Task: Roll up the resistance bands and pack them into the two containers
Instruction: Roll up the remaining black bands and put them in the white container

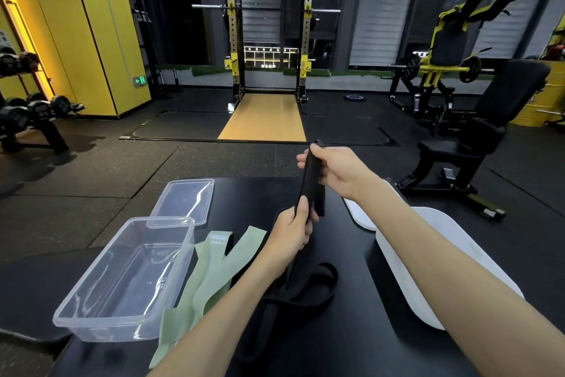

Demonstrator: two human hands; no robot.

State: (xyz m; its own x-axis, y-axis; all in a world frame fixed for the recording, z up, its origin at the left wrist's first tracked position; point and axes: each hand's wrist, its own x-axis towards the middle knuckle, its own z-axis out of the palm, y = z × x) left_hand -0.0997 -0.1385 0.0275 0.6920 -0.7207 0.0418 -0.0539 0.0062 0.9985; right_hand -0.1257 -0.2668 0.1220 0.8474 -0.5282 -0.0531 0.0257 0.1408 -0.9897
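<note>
fingers [301, 159] of the right hand [336, 168] curl round the top of a black band [309, 181], thumb on the near side, gripping it above the far edge of the counter [351, 330]. the left hand [292, 233] sits lower and nearer, its thumb and fingers pinching the same strip. between the two hands the band runs taut and nearly upright, tilted a little to the right at the top. a short doubled end hangs beside it, just under the right hand. below the left hand the band drops to the counter and lies in loose loops between the forearms.

green bands [214, 266] lie flat and unrolled on the counter, left of the black loops, their near ends reaching the counter's front edge. a clear tub [101, 330] stands just left of them, touching their edge, with nothing in it. a clear lid [183, 202] lies behind the tub. on the right a white tub [452, 239] sits partly hidden by the right forearm, and a white lid [362, 214] lies just beyond it.
</note>
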